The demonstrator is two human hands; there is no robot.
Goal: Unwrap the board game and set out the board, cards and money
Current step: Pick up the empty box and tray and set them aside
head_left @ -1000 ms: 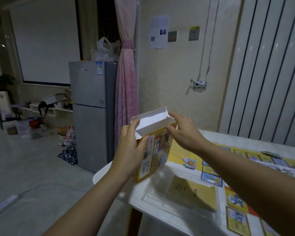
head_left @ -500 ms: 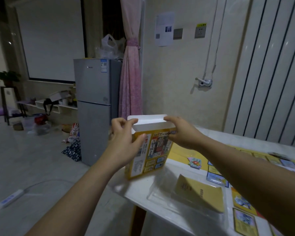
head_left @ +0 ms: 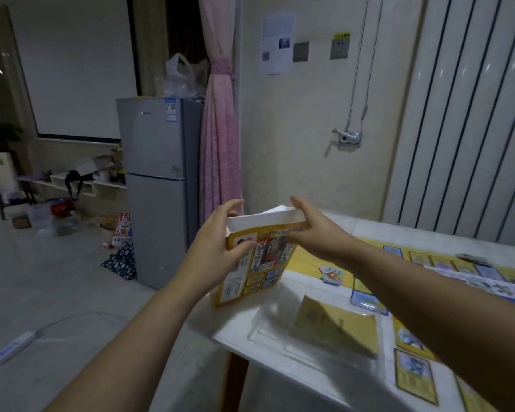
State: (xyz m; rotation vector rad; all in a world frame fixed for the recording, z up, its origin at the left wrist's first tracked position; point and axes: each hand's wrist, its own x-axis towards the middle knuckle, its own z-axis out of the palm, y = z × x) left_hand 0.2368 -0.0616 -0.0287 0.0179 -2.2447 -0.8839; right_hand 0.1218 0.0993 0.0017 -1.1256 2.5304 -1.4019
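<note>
Room: dim, with a grey fridge at centre left and a pink curtain tied back just to its right. A white power strip lies on the floor at lower left.
Surface: a white table fills the lower right of the frame, its near corner pointing toward centre bottom.
Box: the yellow game box stands on end at the middle of the frame, printed face toward me and leaning a little. Its lower edge is at the table's left corner; I cannot tell whether it rests there.
Flap: the white top flap lies nearly flat along the box's upper edge.
Left hand: my left hand grips the box's upper left corner. My thumb is pressed on the printed face and my fingers curl over the top behind it.
Right hand: my right hand holds the upper right corner. The thumb lies on the front just under the yellow rim, and the fingers reach over the flap, only slightly bent.
Board: the yellow board lies flat on the table behind the box, running off toward the right edge.
Stack: a small colourful stack sits on the board just right of the box; I cannot tell whether it is cards or money.
Tray: a clear plastic tray lies on the table below the box, near the front edge.
Booklet: a yellow booklet rests on the tray's right part.
Cards: yellow-framed cards lie face up at lower right.
</note>
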